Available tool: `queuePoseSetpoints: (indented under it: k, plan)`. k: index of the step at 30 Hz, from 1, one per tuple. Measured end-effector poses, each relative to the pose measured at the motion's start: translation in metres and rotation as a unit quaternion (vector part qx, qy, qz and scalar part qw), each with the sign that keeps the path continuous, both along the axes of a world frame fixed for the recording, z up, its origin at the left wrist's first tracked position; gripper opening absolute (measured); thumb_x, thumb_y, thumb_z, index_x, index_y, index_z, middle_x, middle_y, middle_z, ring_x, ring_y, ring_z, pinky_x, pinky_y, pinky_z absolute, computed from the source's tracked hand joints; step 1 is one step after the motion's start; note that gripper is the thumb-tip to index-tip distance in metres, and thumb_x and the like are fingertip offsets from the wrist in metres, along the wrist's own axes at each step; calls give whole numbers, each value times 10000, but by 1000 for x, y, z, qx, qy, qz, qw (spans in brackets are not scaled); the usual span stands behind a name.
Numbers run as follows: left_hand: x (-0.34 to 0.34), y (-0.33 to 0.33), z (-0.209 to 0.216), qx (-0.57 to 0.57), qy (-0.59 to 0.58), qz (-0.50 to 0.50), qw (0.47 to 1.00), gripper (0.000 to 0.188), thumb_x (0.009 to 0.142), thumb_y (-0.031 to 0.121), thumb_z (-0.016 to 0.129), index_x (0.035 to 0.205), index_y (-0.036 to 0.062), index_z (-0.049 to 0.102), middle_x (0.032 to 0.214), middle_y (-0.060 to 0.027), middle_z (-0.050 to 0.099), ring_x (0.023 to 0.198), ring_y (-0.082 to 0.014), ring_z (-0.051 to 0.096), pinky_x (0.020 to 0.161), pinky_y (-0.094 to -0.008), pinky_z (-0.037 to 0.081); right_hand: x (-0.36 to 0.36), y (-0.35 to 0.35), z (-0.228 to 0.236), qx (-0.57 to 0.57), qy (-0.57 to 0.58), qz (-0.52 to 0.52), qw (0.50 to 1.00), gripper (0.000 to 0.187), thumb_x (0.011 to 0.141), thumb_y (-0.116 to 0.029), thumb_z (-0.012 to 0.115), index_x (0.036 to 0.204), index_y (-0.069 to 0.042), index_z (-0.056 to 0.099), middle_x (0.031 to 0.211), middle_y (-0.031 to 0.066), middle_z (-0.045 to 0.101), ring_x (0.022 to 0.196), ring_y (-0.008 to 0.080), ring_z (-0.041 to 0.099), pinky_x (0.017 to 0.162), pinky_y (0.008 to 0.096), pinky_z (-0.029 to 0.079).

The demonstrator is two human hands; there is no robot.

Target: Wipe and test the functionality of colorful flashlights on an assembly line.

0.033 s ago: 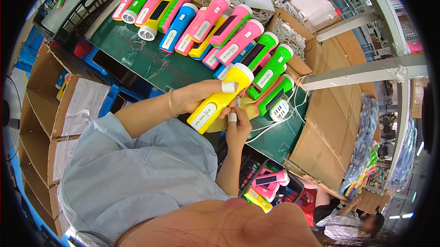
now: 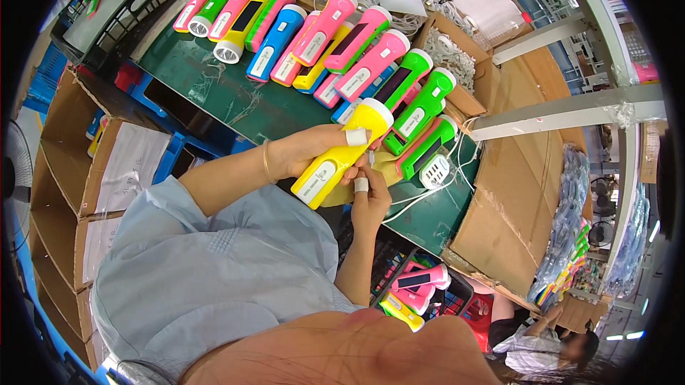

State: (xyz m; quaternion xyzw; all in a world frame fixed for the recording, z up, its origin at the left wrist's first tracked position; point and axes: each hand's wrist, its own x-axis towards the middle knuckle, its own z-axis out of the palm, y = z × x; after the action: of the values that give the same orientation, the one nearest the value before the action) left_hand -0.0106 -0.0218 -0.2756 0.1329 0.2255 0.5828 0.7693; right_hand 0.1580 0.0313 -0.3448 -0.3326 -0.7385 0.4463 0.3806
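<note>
A yellow flashlight (image 2: 330,169) with a white head ring and a white label lies slantwise in my left hand (image 2: 303,151), its head pointing up and to the right. The left fingers are closed around its body, and the thumb carries a white wrap. Just below the flashlight's head, my right hand (image 2: 371,203) is closed in a pinch, a white wrap on one finger. A small white plug (image 2: 371,159) shows at its fingertips, close to the flashlight's side; whether it touches is hidden. Beyond both hands stands a row of pink, green, blue and yellow flashlights (image 2: 371,64).
A white power strip (image 2: 434,171) with white cables lies right of my hands on the green table (image 2: 235,99). Cardboard boxes (image 2: 457,64) hold cables and small white parts. A black crate (image 2: 457,292) with flashlights stands below right. Cardboard shelving (image 2: 64,171) is at left.
</note>
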Motion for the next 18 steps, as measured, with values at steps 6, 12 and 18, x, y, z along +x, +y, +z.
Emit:
queuePoseSetpoints:
  k: [6,12,18]
  plan:
    - [5,4,3,-63,19,30,997,391,890,367,491,1063,18,462,706,-103,557,538,-182,566,505,-293,481,5,0,-9,-80,1,-10,997,183,811,6,532,974,5,615,860,90,602,789,140,571,714,234,442]
    - [0,6,-3,-46,-28,-18,998,379,847,342,546,1079,51,478,772,-93,561,574,-190,579,539,-309,499,7,-5,-4,-134,86,-3,987,180,874,-62,512,998,30,605,840,31,586,686,91,519,602,201,412]
    - [-11,11,-2,81,124,116,982,359,830,135,538,1134,19,387,961,-113,533,813,-201,593,703,-339,513,7,3,45,-250,188,-59,948,291,900,-93,453,1187,-43,444,593,-35,385,469,14,304,409,152,212]
